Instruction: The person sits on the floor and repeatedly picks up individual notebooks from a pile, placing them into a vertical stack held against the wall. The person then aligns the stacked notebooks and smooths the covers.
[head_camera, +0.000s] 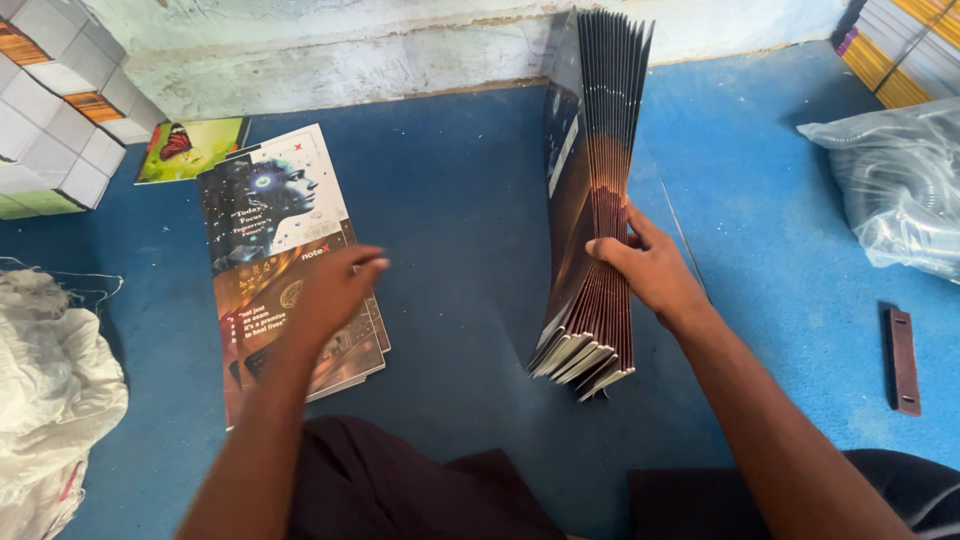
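Far left I see a white sack (45, 400) on the blue floor (450, 200). My left hand (335, 290) lies open, fingers flat on the top notebook (275, 215) of a small flat pile: glossy cover, dark face graphic above, orange-brown below. My right hand (650, 265) grips an upright fanned stack of notebooks (590, 200), brown covers, white page edges down. Clear plastic bag (900, 185) far right.
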